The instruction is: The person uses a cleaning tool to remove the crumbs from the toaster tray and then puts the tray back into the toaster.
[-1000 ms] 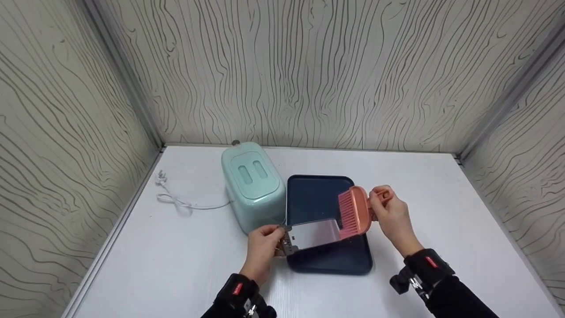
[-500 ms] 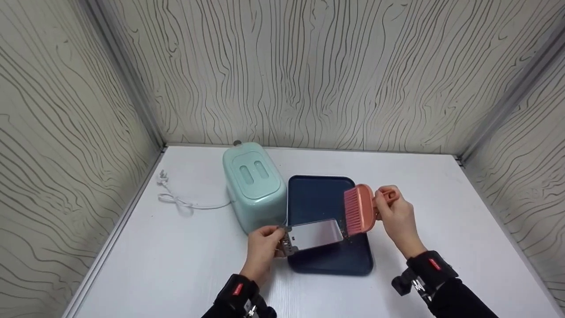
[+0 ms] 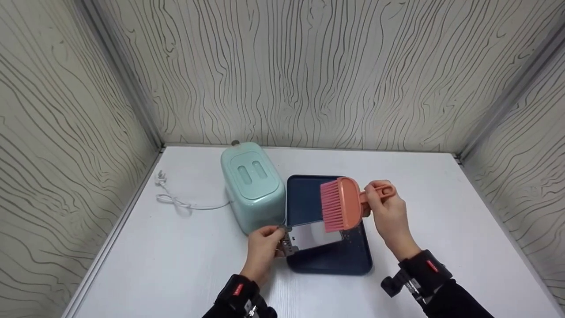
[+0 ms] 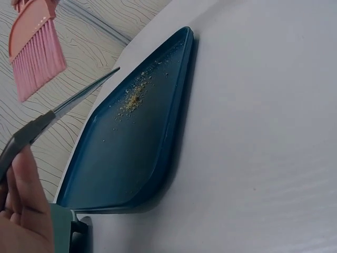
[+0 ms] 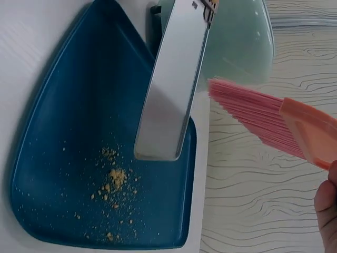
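Note:
My left hand (image 3: 261,249) pinches the grey end of a flat metal crumb tray (image 3: 308,236), which is held above a dark blue serving tray (image 3: 329,262). In the left wrist view the crumb tray (image 4: 79,99) appears edge-on, raised over the blue one. Gripped by its handle in my right hand (image 3: 392,218) is an orange hand brush (image 3: 352,203) with pink bristles. The bristles overlap the crumb tray's far end in the head view; the right wrist view shows them apart from it. Yellowish crumbs (image 5: 117,180) lie scattered on the blue tray, thickest in one small heap.
A mint-green toaster (image 3: 252,181) with a lid on top stands directly left of the blue tray. Its white cord (image 3: 194,206) and plug (image 3: 160,177) lie on the white table (image 3: 176,265). Wood-patterned panels (image 3: 287,75) enclose the table at the back and sides.
The brush first drew off the crumb tray's end to the right, then rose and came back left over it. More crumbs show on the blue tray. My left hand has stayed in place.

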`<state>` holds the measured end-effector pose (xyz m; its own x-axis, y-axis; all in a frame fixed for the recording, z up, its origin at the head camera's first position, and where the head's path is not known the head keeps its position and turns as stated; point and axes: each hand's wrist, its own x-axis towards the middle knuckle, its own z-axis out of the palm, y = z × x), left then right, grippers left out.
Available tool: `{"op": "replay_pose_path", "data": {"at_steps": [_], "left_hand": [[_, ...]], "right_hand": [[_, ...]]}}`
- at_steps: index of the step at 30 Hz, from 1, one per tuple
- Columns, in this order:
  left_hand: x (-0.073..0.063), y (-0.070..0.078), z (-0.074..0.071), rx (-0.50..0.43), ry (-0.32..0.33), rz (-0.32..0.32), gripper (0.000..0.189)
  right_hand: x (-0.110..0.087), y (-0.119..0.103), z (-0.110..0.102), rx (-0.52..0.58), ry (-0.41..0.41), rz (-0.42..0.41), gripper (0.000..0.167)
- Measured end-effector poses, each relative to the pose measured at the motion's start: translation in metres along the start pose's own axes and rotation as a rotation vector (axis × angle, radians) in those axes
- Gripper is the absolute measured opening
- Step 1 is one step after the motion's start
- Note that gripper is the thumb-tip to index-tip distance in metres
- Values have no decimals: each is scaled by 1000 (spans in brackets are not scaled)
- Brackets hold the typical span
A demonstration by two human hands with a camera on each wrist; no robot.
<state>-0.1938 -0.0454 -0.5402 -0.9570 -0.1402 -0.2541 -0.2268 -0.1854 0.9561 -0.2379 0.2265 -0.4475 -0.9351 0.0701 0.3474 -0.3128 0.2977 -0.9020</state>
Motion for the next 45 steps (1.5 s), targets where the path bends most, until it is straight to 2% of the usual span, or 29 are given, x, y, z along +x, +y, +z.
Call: {"op": "replay_pose_path", "data": {"at_steps": [10, 18, 24, 33, 45], "left_hand": [[-3, 3, 2, 23, 13, -6, 23], [-4, 5, 3, 11, 9, -10, 25], [-4, 5, 4, -8, 6, -10, 24], [-4, 5, 4, -15, -12, -7, 20], [-5, 7, 3, -7, -17, 4, 22]], "right_hand": [[-13, -17, 20, 111, -94, 24, 15], [-22, -17, 33, 150, -171, -6, 13], [-27, -13, 40, 180, -212, 29, 13], [-27, -3, 42, 136, -202, 104, 13], [-20, 9, 31, 7, -153, 94, 16]]}}
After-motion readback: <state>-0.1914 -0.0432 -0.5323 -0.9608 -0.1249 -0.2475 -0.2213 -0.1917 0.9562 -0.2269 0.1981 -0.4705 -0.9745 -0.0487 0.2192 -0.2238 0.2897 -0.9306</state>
